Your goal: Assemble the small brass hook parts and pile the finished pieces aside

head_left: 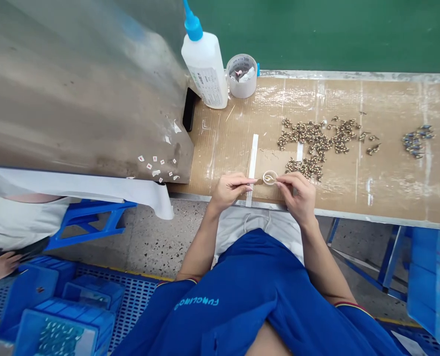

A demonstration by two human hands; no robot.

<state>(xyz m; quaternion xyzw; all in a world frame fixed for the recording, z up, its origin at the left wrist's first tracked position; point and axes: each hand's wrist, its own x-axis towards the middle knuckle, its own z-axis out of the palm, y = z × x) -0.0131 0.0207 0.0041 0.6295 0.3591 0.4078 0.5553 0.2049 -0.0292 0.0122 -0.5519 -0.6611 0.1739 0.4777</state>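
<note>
My left hand (230, 190) is closed in a pinch, its fingertips on a small brownish metal piece (259, 181) that is too small to make out. My right hand (297, 194) is also pinched, holding what looks like a thin, pale stick (272, 178). The stick's tip lies over a small round white cup (265, 183), between my two hands. Just beyond my right hand is a heap of small brass-coloured metal parts (311, 138). A white strip (253, 153) lies on the table beside my left fingertips.
A white bottle with a blue nozzle (207, 74) and a tape roll with scraps inside (242, 89) stand at the back. Dark bluish parts (416, 142) lie to the right. A metal panel (94, 89) rises on the left. Blue bins (67, 316) and another person's hand (5, 264) are lower left.
</note>
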